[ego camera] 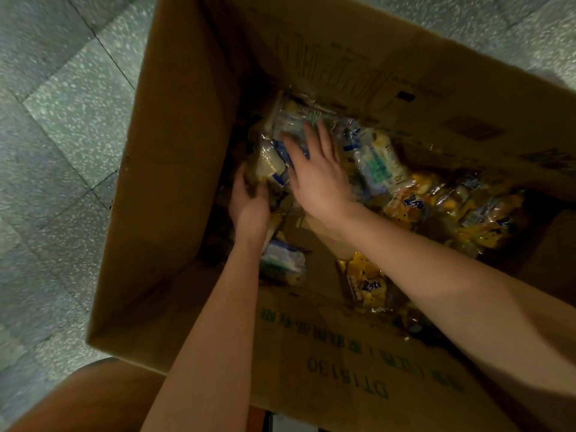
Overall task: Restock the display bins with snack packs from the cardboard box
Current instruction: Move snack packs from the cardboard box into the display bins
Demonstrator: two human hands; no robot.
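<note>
Fingers (pixel 240 179) of the left hand (pixel 249 203) curl round a pale snack pack (pixel 270 163) at the left side of the cardboard box (pixel 174 169). Just right of it, the right hand (pixel 321 179) lies flat with fingers spread on blue packs (pixel 290 118). Yellow packs (pixel 452 207) sit further right. This looks like the picking-up step. Next, lift packs out and carry them to the bins, which are not in sight.

Two bare forearms (pixel 215 322), bare left grip (pixel 249 204), bare right grip (pixel 318 179)
</note>
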